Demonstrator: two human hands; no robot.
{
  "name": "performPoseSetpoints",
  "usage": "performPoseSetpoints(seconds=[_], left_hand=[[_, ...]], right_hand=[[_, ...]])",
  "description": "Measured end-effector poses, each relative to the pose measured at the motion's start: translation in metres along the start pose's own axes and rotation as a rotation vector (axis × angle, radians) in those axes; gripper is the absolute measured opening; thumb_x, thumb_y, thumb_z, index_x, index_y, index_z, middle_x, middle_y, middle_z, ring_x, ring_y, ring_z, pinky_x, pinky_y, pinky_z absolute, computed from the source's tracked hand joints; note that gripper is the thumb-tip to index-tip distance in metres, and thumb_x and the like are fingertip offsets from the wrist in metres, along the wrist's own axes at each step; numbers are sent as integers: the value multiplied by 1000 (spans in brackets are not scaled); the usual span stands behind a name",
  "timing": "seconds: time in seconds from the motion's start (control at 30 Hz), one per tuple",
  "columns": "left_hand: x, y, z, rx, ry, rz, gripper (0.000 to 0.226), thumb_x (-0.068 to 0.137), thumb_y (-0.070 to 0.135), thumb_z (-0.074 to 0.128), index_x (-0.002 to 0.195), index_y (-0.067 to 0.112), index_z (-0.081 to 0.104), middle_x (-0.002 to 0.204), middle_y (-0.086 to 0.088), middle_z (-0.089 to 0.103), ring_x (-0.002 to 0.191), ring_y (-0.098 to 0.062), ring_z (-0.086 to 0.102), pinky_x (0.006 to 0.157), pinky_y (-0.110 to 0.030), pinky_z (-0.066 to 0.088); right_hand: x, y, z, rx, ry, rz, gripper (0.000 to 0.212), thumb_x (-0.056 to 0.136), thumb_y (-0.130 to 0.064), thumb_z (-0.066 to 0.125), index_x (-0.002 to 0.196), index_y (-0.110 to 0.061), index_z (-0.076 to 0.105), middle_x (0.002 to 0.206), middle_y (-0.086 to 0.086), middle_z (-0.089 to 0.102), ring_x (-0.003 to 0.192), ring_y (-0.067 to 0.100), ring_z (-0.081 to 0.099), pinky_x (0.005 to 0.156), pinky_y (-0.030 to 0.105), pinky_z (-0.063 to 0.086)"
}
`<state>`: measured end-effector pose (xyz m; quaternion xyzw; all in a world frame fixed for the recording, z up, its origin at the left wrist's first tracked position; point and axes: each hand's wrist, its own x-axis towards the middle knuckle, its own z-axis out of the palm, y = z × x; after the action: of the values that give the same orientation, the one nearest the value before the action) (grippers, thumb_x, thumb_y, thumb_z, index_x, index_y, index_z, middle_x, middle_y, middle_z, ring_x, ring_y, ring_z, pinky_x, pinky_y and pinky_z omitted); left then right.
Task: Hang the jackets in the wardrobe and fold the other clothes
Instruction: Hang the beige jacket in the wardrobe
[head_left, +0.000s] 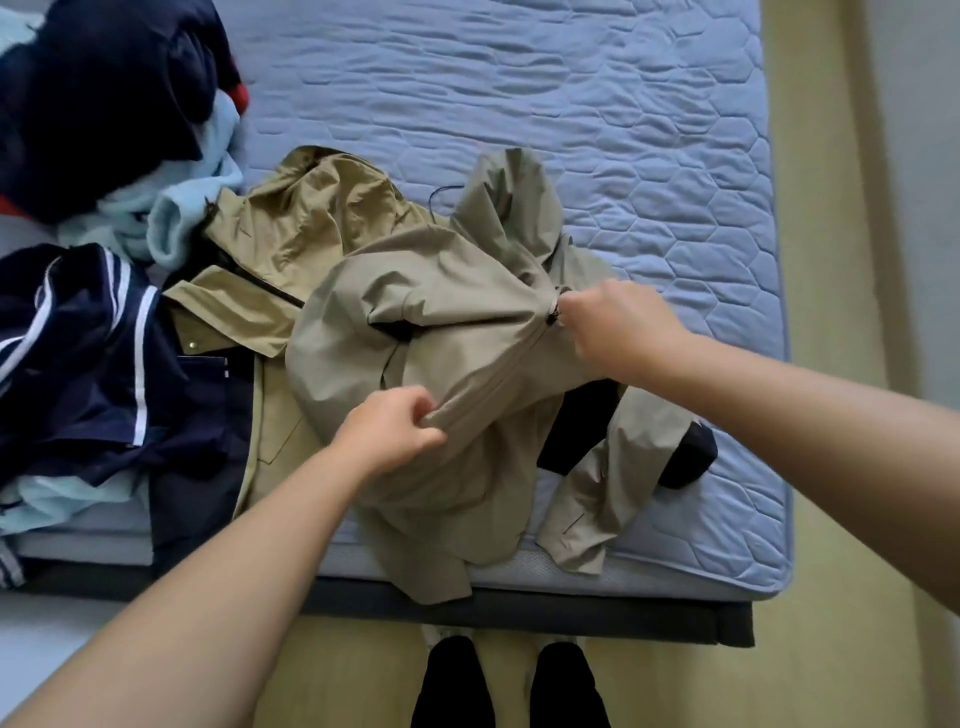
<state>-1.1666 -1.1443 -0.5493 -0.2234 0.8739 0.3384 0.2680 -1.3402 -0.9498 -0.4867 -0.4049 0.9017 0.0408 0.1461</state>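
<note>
Both hands were on the grey-beige jacket (457, 291): left hand (389, 431) pinched the zipper seam, right hand (613, 322) gripped the zipper pull. A tan jacket (311, 218) lay half under it, with navy striped clothes (93, 353) piled just left on the bed (649, 130).

The tan jacket (291, 228) is half buried under the beige jacket (447, 312); the navy clothes (78, 353) are cut off at the left edge (the feet (457, 686) at the bottom).
</note>
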Motion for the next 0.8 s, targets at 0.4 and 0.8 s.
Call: performPoseSetpoints(seconds=[0.4, 0.8], left_hand=[[14, 10, 12, 202, 121, 43, 35, 84, 37, 66, 64, 23, 41, 71, 4, 52, 83, -26, 57, 64, -31, 31], [57, 135, -51, -661, -60, -373, 63, 77, 65, 60, 112, 14, 45, 98, -11, 61, 74, -24, 65, 55, -30, 54]], right_hand=[[-5, -1, 2, 15, -19, -28, 2, 86, -11, 48, 86, -13, 48, 82, 10, 56, 83, 35, 60, 60, 33, 29], [-47, -29, 6, 56, -13, -138, 28, 86, -2, 42, 111, -8, 51, 99, 8, 59, 88, 34, 61, 60, 35, 31]])
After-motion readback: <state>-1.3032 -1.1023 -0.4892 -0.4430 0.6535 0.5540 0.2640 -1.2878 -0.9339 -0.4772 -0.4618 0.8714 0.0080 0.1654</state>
